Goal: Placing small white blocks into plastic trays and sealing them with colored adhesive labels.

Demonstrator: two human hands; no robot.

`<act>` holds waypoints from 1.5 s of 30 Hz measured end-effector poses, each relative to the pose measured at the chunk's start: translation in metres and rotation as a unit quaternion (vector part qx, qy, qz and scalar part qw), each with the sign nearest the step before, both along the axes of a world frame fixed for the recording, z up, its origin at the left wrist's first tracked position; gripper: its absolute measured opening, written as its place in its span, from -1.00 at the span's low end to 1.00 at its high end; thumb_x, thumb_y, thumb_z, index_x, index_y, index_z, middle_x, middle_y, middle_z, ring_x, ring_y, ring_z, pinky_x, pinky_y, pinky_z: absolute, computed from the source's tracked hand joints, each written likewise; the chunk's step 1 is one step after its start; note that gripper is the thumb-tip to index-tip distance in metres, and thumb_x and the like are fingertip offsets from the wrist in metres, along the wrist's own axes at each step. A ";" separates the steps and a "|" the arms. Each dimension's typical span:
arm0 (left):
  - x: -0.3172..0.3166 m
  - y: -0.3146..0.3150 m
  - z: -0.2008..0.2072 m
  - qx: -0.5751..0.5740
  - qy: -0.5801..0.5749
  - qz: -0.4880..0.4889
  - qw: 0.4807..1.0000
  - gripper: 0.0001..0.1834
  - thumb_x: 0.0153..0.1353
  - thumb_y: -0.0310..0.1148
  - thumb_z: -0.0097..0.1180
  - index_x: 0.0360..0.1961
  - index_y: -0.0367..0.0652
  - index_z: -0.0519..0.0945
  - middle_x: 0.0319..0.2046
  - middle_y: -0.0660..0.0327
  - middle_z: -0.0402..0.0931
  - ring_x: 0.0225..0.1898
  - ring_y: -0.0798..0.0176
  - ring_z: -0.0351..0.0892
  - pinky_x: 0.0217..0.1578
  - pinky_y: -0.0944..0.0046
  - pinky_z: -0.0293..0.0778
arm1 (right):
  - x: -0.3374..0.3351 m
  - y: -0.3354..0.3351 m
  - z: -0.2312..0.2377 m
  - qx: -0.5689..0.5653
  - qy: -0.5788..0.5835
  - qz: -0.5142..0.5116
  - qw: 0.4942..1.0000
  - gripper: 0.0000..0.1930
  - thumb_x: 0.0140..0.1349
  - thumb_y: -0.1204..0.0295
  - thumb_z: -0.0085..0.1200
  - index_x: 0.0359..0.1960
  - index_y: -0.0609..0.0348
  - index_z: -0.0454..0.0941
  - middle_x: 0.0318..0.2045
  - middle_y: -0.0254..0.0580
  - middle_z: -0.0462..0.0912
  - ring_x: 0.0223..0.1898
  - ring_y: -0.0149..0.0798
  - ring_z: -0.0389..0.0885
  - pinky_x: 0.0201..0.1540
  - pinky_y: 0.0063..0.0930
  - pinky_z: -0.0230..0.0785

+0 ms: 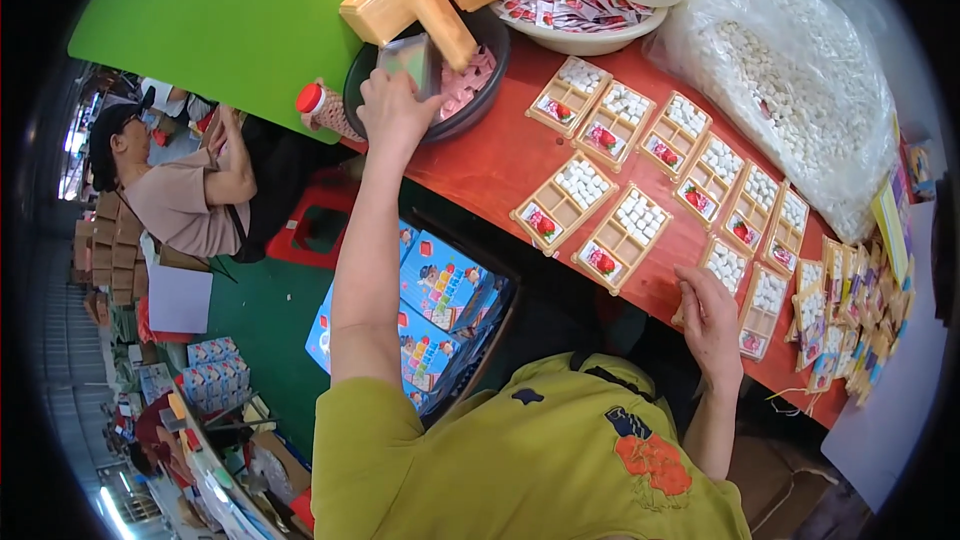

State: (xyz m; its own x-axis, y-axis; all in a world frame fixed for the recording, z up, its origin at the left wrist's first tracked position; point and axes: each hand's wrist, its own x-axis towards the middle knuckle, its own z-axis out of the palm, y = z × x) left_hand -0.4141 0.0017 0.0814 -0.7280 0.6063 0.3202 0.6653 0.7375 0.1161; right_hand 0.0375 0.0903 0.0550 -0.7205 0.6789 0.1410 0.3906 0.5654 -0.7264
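Observation:
My left hand (398,108) reaches over the dark round bowl (358,100), its fingers closed on the near edge of a clear plastic box (408,60). Pink packets (468,85) lie beside the box in this bowl. At the front edge of the red table my right hand (712,325) is loosely bent, fingers apart, over the near end of a tan tray (725,265); it partly hides that tray. Several similar divided trays (622,240) lie around, holding small white pieces and mostly a strawberry-printed sachet each.
A white basin (590,38) of sachets and a large clear bag (790,80) of white pieces stand at the back. Filled packs (850,320) pile up at the right. A red-lidded jar (322,108) and stacked tan trays (400,5) flank the bowl. Blue boxes (440,290) sit below; a seated person (185,180) is at left.

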 end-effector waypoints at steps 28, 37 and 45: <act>-0.007 -0.023 0.041 0.482 -0.323 0.155 0.799 -0.36 -0.28 -0.09 0.61 -0.28 -0.37 0.64 -0.27 -0.01 0.67 -0.23 0.09 0.70 -0.24 0.14 0.60 | -0.051 -0.026 -0.007 -0.063 0.023 0.208 0.976 -0.74 0.49 0.49 -0.12 0.08 0.32 0.53 -0.21 -0.15 0.65 -0.20 -0.35 0.61 -0.07 -0.48 0.44; 0.044 -0.067 0.014 0.647 -0.353 -0.001 0.676 -0.86 -0.21 -0.62 0.32 -0.55 -0.32 0.61 -0.58 0.18 0.54 -0.47 0.30 0.59 -0.49 0.20 0.49 | -0.179 -0.058 0.023 -0.263 0.201 0.218 0.918 -0.51 0.52 0.21 -0.19 0.33 0.27 0.27 0.28 -0.10 0.40 0.29 -0.20 0.38 0.27 -0.24 0.25; 0.195 -0.129 0.013 0.712 -0.546 -0.061 0.436 -0.84 -0.15 -0.68 0.40 -0.52 -0.35 0.64 -0.51 0.08 0.64 -0.45 0.22 0.62 -0.38 0.22 0.52 | -0.211 -0.060 -0.009 -0.304 0.281 0.321 0.852 -0.38 0.41 0.07 -0.05 0.32 0.27 0.26 0.32 -0.10 0.29 0.38 -0.16 0.19 0.48 -0.02 -0.12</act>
State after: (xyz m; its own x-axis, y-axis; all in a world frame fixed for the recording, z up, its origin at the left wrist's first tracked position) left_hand -0.2190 -0.1269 0.0946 -0.9083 0.4137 -0.0624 -0.3367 -0.6341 0.6961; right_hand -0.1731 0.0305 0.0457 -0.9056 0.2404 0.3493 -0.3637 -0.0169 -0.9314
